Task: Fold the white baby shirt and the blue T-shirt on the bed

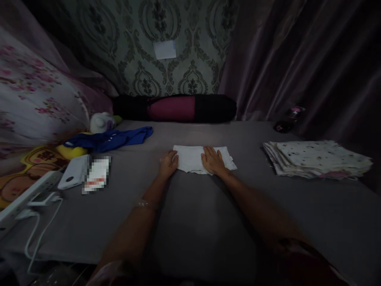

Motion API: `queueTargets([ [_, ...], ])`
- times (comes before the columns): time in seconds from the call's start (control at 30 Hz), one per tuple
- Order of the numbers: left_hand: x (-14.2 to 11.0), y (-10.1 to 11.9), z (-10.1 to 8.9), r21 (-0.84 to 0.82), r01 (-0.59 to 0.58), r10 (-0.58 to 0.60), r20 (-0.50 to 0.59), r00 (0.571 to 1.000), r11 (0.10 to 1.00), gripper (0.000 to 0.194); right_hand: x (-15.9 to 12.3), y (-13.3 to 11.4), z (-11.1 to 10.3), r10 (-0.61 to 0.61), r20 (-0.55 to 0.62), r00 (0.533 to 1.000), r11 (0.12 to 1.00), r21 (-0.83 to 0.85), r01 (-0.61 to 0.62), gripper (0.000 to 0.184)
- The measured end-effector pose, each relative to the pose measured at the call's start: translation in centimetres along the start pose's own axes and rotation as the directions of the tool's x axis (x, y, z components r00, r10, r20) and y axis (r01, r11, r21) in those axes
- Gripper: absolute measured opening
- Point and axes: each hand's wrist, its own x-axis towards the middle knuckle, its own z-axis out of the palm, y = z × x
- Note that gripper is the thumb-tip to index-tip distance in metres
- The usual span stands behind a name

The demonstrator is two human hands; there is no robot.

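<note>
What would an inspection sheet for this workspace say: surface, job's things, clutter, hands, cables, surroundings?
Surface: gray sheet, dimly lit.
Job's things: white cloth laid flat between the forearms' ends; stack of folded cloths to the right.
Clutter: blue garment, white device and a pixelated item, all left.
Hands: right hand spread flat on the cloth; left hand at its left edge, grip unclear.
Cables: white cables from the power strip, drooping over the front edge.
Surroundings: patterned wall, curtain, black-and-pink roll.
</note>
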Motion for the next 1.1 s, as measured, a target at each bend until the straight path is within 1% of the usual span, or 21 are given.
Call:
queueTargets([
  [0.1,0.1,0.1,0.0,-0.015,0.019,-0.019,-0.014,1.000,1.000,0.025,0.1,0.0,-0.3,0.002,0.013,1.000,1.000,0.010,-0.002,0.055],
  [0.2,0.1,0.2,0.0,-0.023,0.026,-0.027,-0.021,0.999,0.999,0.023,0.3,-0.2,-1.0,0.016,0.067,0.998,0.999,0.028,-0.018,0.054],
  [0.27,0.1,0.4,-0.1,-0.024,0.032,-0.032,-0.019,0.999,0.999,0.023,0.5,-0.7,-1.5,0.029,0.094,0.995,0.999,0.033,-0.032,0.054],
  [0.37,0.0,0.6,-0.2,-0.025,0.041,-0.042,-0.024,0.999,0.999,0.024,0.9,-2.0,-1.8,0.007,0.074,0.997,1.000,0.020,-0.008,0.055],
  [0.47,0.1,0.6,-0.3,-0.025,0.053,-0.053,-0.018,0.998,0.998,0.024,1.1,-3.6,-1.5,-0.044,0.025,0.999,0.999,-0.002,0.044,0.055],
  [0.57,0.1,0.4,-0.3,-0.022,0.044,-0.045,-0.019,0.999,0.999,0.023,1.3,-4.6,-0.7,-0.057,-0.006,0.998,0.998,-0.015,0.057,0.055],
  [0.67,0.2,0.4,-0.2,-0.024,0.049,-0.049,-0.029,0.998,0.999,0.023,1.2,-4.9,0.1,-0.055,-0.043,0.998,0.998,-0.029,0.054,0.054],
  [0.77,0.1,0.5,-0.3,-0.020,0.058,-0.058,-0.015,0.998,0.998,0.023,1.1,-4.7,0.6,-0.056,-0.078,0.995,0.998,-0.046,0.052,0.054],
  [0.97,0.2,0.8,-0.5,-0.016,0.102,-0.102,0.011,0.995,0.995,0.023,1.2,-4.7,0.6,-0.063,-0.068,0.996,0.997,-0.043,0.060,0.054],
  [1.1,0.2,0.8,-0.5,-0.028,0.076,-0.076,-0.004,0.997,0.997,0.023,1.3,-4.8,0.2,-0.058,-0.036,0.998,0.997,-0.046,0.057,0.055],
])
